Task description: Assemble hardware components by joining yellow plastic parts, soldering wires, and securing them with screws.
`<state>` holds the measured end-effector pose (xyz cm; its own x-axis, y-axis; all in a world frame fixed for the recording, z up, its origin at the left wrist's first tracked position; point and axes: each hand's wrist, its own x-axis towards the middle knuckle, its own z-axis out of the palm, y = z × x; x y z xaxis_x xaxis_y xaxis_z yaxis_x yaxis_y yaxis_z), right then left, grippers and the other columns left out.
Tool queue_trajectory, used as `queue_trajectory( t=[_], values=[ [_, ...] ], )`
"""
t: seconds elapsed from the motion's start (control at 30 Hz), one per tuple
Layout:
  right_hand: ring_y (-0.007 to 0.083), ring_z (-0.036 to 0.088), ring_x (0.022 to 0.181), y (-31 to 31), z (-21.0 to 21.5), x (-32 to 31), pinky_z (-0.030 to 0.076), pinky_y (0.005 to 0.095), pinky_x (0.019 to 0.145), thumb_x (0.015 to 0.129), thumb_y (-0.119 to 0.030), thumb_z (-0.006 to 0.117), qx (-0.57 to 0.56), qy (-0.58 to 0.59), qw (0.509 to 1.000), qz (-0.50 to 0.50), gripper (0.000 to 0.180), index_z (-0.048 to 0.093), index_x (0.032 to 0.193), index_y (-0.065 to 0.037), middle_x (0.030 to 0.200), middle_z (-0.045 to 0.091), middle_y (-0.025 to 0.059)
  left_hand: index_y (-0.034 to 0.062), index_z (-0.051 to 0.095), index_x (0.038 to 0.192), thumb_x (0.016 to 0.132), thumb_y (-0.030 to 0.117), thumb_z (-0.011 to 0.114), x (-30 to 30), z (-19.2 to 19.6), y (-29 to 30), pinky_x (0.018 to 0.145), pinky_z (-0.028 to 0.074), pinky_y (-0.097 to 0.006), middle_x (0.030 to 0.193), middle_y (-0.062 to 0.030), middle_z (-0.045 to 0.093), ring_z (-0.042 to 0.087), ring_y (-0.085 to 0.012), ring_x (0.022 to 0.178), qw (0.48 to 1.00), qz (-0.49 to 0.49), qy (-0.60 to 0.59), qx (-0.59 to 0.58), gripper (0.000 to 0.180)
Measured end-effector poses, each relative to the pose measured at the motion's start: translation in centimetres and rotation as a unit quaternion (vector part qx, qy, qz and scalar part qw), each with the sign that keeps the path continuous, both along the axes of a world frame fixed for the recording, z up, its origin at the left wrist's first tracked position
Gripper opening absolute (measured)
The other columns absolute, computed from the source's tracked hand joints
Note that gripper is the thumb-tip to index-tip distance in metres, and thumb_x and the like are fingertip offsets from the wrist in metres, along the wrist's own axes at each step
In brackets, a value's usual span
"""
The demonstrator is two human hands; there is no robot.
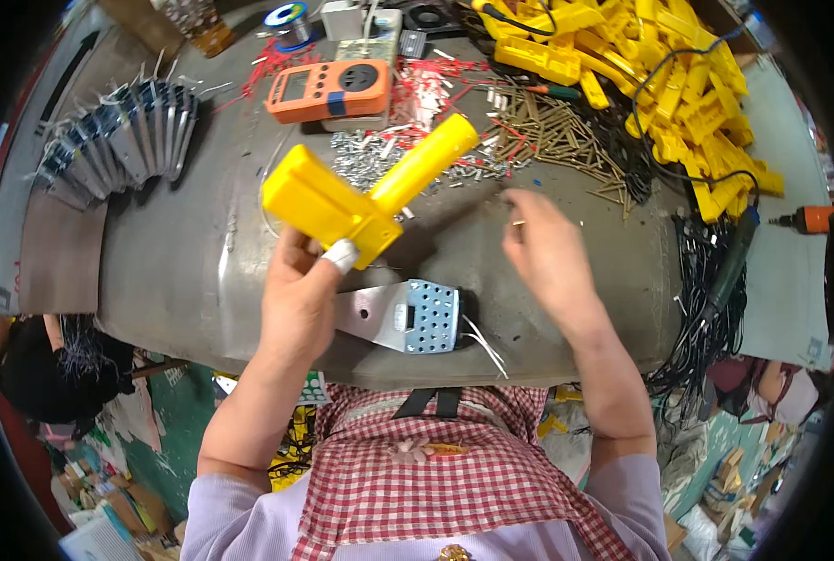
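Observation:
My left hand (300, 294), with a white wrap on the thumb, grips a yellow plastic housing (319, 194) that has a round tube handle slanting up to the right. The housing is held above the bench. To its right, my right hand (552, 257) has its fingers curled together over the bench. A small brass-coloured spot shows at those fingers, too small to name. Below and between the hands lies a metal plate (379, 315) with a blue perforated end piece (433, 318); white wires (485, 344) come out on its right.
At the back are an orange meter (331, 91), a solder spool (289, 26), silvery small parts (365, 161) and brass pins (562, 136). Yellow housings (683, 93) heap up at the far right, above black cables (707, 280). Metal plates (122, 140) stand in a row at left.

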<state>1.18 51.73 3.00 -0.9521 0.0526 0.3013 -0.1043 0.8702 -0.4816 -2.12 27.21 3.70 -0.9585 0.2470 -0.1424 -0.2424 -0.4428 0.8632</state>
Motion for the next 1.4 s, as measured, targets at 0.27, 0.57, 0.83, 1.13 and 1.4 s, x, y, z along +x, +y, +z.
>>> queue_trajectory(
  t=[0.27, 0.57, 0.83, 1.13, 1.4],
  values=[
    [0.0244, 0.057, 0.081, -3.0, 5.2, -0.1, 0.049, 0.0347, 0.068, 0.070, 0.003, 0.059, 0.015, 0.118, 0.976, 0.185, 0.027, 0.064, 0.095, -0.004, 0.084, 0.055, 0.0076, 0.0004, 0.036, 0.130, 0.083, 0.001, 0.059, 0.0, 0.9, 0.6, 0.093, 0.045, -0.033, 0.120, -0.0113, 0.056, 0.057, -0.0195, 0.107, 0.991, -0.126, -0.040, 0.010, 0.052],
    [0.0252, 0.061, 0.073, -2.2, 5.4, 0.4, 0.050, 0.0359, 0.065, 0.071, 0.009, 0.061, -0.177, 0.037, 0.976, 0.121, 0.046, 0.053, 0.114, -0.007, 0.083, 0.061, 0.0094, -0.0003, 0.036, 0.131, 0.084, 0.001, 0.060, 0.0, 0.8, 2.3, 0.093, 0.045, -0.033, 0.113, -0.0089, 0.059, 0.057, -0.0169, 0.106, 0.984, -0.177, -0.009, 0.017, 0.053],
    [0.0224, 0.066, 0.073, -2.7, 6.5, 0.9, 0.052, 0.0281, 0.062, 0.071, 0.006, 0.068, -0.084, 0.106, 0.981, 0.135, 0.042, 0.054, 0.110, -0.002, 0.085, 0.066, 0.0102, 0.0021, 0.039, 0.128, 0.084, 0.000, 0.061, 0.3, 0.3, 4.7, 0.093, 0.046, -0.032, 0.117, -0.0081, 0.058, 0.057, -0.0171, 0.108, 0.980, -0.188, 0.012, 0.067, 0.050],
    [0.0217, 0.054, 0.082, -1.1, 6.9, 2.1, 0.041, 0.0349, 0.071, 0.065, -0.007, 0.070, 0.094, 0.129, 0.976, 0.149, 0.022, 0.065, 0.086, -0.006, 0.080, 0.057, 0.0038, 0.0014, 0.043, 0.126, 0.082, 0.019, 0.067, -0.2, 0.4, 4.1, 0.096, 0.044, -0.037, 0.119, -0.0114, 0.056, 0.057, -0.0228, 0.108, 0.974, -0.162, -0.068, 0.145, 0.054],
    [0.0123, 0.058, 0.068, -3.0, 7.5, 2.4, 0.048, 0.0212, 0.061, 0.089, -0.003, 0.058, -0.468, 0.036, 0.882, 0.041, 0.041, 0.036, 0.123, 0.002, 0.083, 0.062, 0.0125, 0.0026, 0.034, 0.130, 0.084, 0.005, 0.064, 1.5, 0.6, 5.5, 0.097, 0.043, -0.036, 0.121, -0.0096, 0.053, 0.053, -0.0194, 0.113, 0.985, -0.090, 0.059, 0.131, 0.054]
  ],
)
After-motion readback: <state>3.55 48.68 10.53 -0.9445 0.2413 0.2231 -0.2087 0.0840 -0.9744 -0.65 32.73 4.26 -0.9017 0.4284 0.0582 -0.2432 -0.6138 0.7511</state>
